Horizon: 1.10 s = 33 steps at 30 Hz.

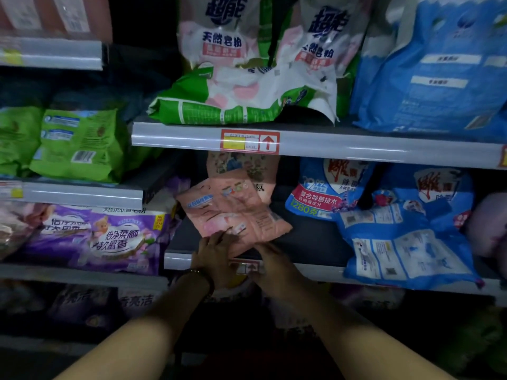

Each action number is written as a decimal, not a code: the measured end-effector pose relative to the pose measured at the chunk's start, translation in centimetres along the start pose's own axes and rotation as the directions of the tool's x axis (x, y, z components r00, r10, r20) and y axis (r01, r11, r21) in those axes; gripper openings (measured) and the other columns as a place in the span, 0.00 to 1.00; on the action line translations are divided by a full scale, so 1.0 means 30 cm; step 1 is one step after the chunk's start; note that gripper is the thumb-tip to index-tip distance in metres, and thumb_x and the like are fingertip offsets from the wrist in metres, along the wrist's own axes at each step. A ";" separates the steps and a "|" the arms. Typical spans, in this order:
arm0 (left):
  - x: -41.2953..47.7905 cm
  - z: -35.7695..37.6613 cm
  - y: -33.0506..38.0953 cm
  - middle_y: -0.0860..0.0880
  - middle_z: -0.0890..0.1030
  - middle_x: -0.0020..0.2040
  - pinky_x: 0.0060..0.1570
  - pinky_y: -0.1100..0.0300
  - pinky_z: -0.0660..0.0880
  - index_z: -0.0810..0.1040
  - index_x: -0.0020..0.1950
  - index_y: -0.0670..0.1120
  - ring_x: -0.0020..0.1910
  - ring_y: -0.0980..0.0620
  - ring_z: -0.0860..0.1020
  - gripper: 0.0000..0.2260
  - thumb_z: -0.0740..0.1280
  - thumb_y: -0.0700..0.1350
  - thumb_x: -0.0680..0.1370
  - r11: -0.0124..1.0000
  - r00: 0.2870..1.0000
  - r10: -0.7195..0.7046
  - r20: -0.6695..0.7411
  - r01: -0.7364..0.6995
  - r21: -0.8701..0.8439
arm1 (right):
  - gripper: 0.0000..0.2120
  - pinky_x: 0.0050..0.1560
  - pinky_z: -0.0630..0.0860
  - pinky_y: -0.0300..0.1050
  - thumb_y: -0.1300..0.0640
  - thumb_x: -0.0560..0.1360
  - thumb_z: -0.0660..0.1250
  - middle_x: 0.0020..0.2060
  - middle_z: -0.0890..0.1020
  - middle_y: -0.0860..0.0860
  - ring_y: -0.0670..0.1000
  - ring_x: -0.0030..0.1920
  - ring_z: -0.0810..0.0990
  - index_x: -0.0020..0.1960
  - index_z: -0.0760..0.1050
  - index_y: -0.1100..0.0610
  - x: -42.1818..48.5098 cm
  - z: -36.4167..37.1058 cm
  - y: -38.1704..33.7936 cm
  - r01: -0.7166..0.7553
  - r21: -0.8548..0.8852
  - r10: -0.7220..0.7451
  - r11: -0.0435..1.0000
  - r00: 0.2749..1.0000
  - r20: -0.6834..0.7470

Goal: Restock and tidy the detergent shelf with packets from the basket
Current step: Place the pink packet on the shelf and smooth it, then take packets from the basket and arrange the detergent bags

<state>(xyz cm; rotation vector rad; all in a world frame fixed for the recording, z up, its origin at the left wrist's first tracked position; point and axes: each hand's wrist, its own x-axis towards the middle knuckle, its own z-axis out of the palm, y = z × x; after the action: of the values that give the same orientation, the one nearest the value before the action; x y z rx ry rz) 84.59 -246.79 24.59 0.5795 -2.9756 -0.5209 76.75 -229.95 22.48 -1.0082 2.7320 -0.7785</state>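
Left hand (pixel 216 255) and right hand (pixel 270 263) lie on the 6 o'clock edge of the pink packet (pixel 233 212); grip cannot be told. Slide it squarely toward 12 o'clock, fully onto the shelf (pixel 310 242).

A shop aisle: tiered shelves (pixel 310 237) are packed with many duplicate detergent bags (pixel 233 100) in branded wrappers. Clear price rails (pixel 356 149) run along the front edges, and one holds a red-bordered price tag (pixel 250 142).
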 end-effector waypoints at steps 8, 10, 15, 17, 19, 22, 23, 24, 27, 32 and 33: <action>-0.181 0.100 0.020 0.52 0.82 0.61 0.64 0.44 0.74 0.82 0.62 0.56 0.64 0.44 0.77 0.23 0.57 0.64 0.77 0.941 0.945 0.318 -0.076 -0.305 0.144 | 0.25 0.65 0.76 0.54 0.45 0.75 0.67 0.63 0.80 0.57 0.60 0.65 0.79 0.70 0.75 0.53 -0.195 -0.022 0.037 -0.063 -0.026 0.062 0.998 0.998 -0.019; -0.266 0.168 0.014 0.53 0.82 0.63 0.65 0.46 0.74 0.81 0.65 0.57 0.64 0.47 0.78 0.19 0.59 0.59 0.78 0.931 0.934 0.355 -0.042 -0.349 0.109 | 0.17 0.57 0.75 0.48 0.49 0.77 0.69 0.56 0.81 0.54 0.56 0.57 0.81 0.63 0.77 0.53 -0.284 -0.008 0.047 -0.024 -0.043 0.022 0.999 0.999 -0.028; -0.497 0.312 0.017 0.47 0.86 0.59 0.59 0.51 0.79 0.85 0.59 0.49 0.58 0.45 0.84 0.15 0.68 0.52 0.75 0.956 0.959 0.267 0.091 -0.252 -0.153 | 0.10 0.47 0.71 0.44 0.48 0.77 0.68 0.50 0.84 0.51 0.53 0.51 0.83 0.55 0.79 0.51 -0.460 0.115 0.115 -0.035 0.033 0.032 0.999 0.997 0.073; -0.547 0.380 0.003 0.47 0.86 0.59 0.60 0.56 0.77 0.86 0.60 0.47 0.59 0.46 0.83 0.14 0.69 0.50 0.78 0.959 0.967 0.211 0.144 -0.175 -0.225 | 0.17 0.51 0.76 0.47 0.43 0.76 0.66 0.54 0.84 0.52 0.53 0.55 0.84 0.58 0.79 0.52 -0.525 0.239 0.199 -0.116 0.071 0.106 0.991 0.986 0.128; -0.582 0.450 -0.015 0.48 0.85 0.62 0.58 0.61 0.72 0.84 0.63 0.48 0.62 0.47 0.82 0.13 0.69 0.49 0.81 0.965 0.962 0.168 0.216 -0.116 -0.237 | 0.22 0.60 0.80 0.53 0.39 0.78 0.65 0.59 0.84 0.51 0.53 0.60 0.84 0.64 0.79 0.51 -0.616 0.352 0.259 -0.206 0.104 0.180 0.973 0.960 0.215; -0.610 0.534 -0.049 0.49 0.83 0.63 0.55 0.61 0.70 0.83 0.64 0.50 0.62 0.47 0.81 0.13 0.67 0.52 0.82 0.981 0.929 0.116 0.351 -0.052 -0.186 | 0.24 0.68 0.77 0.54 0.38 0.81 0.62 0.67 0.81 0.51 0.53 0.65 0.81 0.72 0.76 0.49 -0.737 0.427 0.263 -0.336 0.063 0.296 0.940 0.891 0.344; -0.610 0.562 -0.068 0.49 0.83 0.63 0.56 0.60 0.71 0.82 0.64 0.51 0.62 0.47 0.80 0.14 0.66 0.54 0.82 0.984 0.918 0.101 0.384 -0.035 -0.175 | 0.22 0.67 0.77 0.51 0.40 0.83 0.61 0.67 0.81 0.51 0.53 0.64 0.80 0.73 0.76 0.49 -0.761 0.450 0.270 -0.358 0.037 0.319 0.933 0.871 0.373; -0.610 0.579 -0.085 0.49 0.82 0.64 0.58 0.58 0.72 0.81 0.65 0.52 0.63 0.48 0.80 0.15 0.64 0.56 0.82 0.989 0.901 0.075 0.427 -0.012 -0.149 | 0.20 0.65 0.77 0.48 0.43 0.84 0.61 0.67 0.81 0.52 0.53 0.63 0.80 0.73 0.75 0.49 -0.780 0.474 0.279 -0.375 0.006 0.342 0.927 0.853 0.395; -0.602 0.624 -0.125 0.49 0.79 0.68 0.61 0.58 0.71 0.77 0.69 0.53 0.66 0.47 0.77 0.16 0.64 0.54 0.83 0.995 0.831 0.010 0.556 0.045 -0.086 | 0.21 0.61 0.77 0.44 0.48 0.85 0.62 0.68 0.78 0.51 0.53 0.63 0.80 0.78 0.71 0.49 -0.819 0.545 0.313 -0.404 -0.084 0.395 0.911 0.794 0.463; -0.569 0.681 -0.141 0.45 0.77 0.71 0.57 0.60 0.68 0.75 0.73 0.48 0.68 0.45 0.75 0.16 0.64 0.49 0.85 0.993 0.794 0.018 0.608 0.058 -0.106 | 0.19 0.54 0.82 0.45 0.48 0.84 0.66 0.66 0.80 0.50 0.49 0.56 0.80 0.73 0.74 0.46 -0.841 0.633 0.310 -0.469 -0.066 0.422 0.881 0.714 0.558; -0.567 0.687 -0.147 0.45 0.77 0.70 0.57 0.60 0.69 0.75 0.72 0.48 0.67 0.45 0.76 0.16 0.64 0.49 0.85 0.994 0.787 0.017 0.617 0.056 -0.098 | 0.20 0.54 0.83 0.46 0.48 0.83 0.67 0.66 0.81 0.51 0.50 0.55 0.81 0.74 0.74 0.46 -0.840 0.654 0.308 -0.474 -0.079 0.432 0.877 0.705 0.563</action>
<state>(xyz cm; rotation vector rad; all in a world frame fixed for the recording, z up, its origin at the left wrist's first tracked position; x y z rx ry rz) 99.29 -237.74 3.71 0.5030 -3.5094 -1.0601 96.50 -216.27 -0.52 -0.4041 2.2459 -0.3941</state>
